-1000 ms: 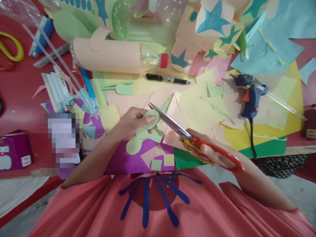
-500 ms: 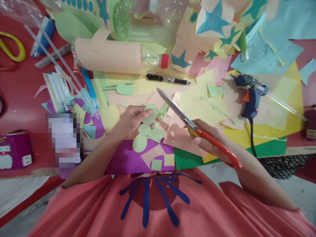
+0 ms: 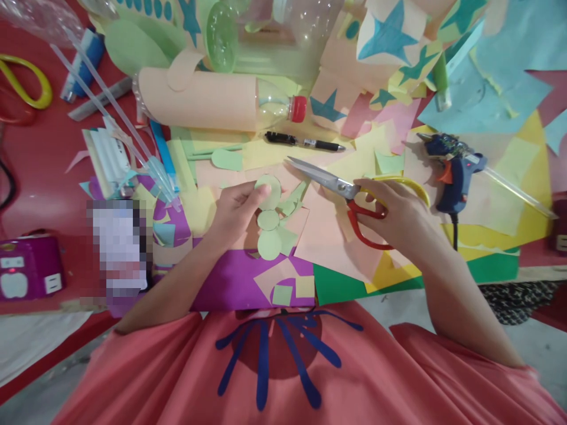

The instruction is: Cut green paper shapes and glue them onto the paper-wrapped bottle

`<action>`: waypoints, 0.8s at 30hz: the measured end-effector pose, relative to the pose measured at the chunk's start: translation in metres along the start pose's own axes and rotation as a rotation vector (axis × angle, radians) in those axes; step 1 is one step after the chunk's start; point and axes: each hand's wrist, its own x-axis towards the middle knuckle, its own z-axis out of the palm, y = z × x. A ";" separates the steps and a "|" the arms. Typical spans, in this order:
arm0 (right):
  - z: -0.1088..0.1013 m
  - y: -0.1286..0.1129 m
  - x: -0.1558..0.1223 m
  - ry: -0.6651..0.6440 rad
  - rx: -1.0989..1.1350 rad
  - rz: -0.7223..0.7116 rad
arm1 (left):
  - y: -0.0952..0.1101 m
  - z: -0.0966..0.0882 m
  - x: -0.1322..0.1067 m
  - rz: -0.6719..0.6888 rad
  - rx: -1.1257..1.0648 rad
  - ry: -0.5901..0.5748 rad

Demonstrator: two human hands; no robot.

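Observation:
My left hand (image 3: 237, 209) pinches a pale green paper cutout (image 3: 269, 219) made of three joined circles, thumb on the top circle, over the paper-strewn table. My right hand (image 3: 392, 215) rests on the red and yellow handles of a pair of scissors (image 3: 343, 190), which lie nearly flat on peach and yellow paper with closed blades pointing left toward the cutout. A small gap separates the blade tips and the cutout.
A blue glue gun (image 3: 452, 168) with its cord lies right of the scissors. A black pen (image 3: 303, 141) and a paper-wrapped plastic bottle (image 3: 212, 100) lie behind. Glue sticks (image 3: 110, 112), yellow-handled scissors (image 3: 26, 85) and a purple box (image 3: 26, 274) are at left. Coloured paper scraps cover the table.
My right hand has swung the scissors from a raised, diagonal hold down and away onto the paper, blades now level. My left hand has shifted the green cutout slightly up.

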 end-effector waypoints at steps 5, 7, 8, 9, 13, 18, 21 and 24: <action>-0.005 0.010 0.002 -0.017 -0.032 -0.062 | 0.002 0.002 -0.002 0.026 0.083 -0.001; -0.009 0.004 0.002 0.017 -0.085 -0.057 | 0.002 0.003 -0.002 0.050 0.110 0.012; -0.011 -0.001 0.002 0.058 -0.104 -0.048 | 0.001 0.003 -0.002 0.060 0.112 0.016; -0.012 -0.007 0.002 0.102 -0.103 -0.041 | 0.001 0.004 -0.001 0.063 0.108 0.017; -0.006 -0.039 0.006 0.073 0.255 -0.103 | -0.004 0.005 -0.002 0.064 0.124 0.017; 0.019 -0.075 0.018 -0.433 0.806 0.012 | -0.009 0.006 -0.003 0.072 0.173 0.004; 0.029 -0.088 0.027 -0.536 1.009 0.085 | -0.008 0.007 -0.004 0.060 0.159 -0.037; 0.037 -0.093 0.033 -0.548 1.166 0.107 | -0.007 0.006 -0.003 0.053 0.145 -0.053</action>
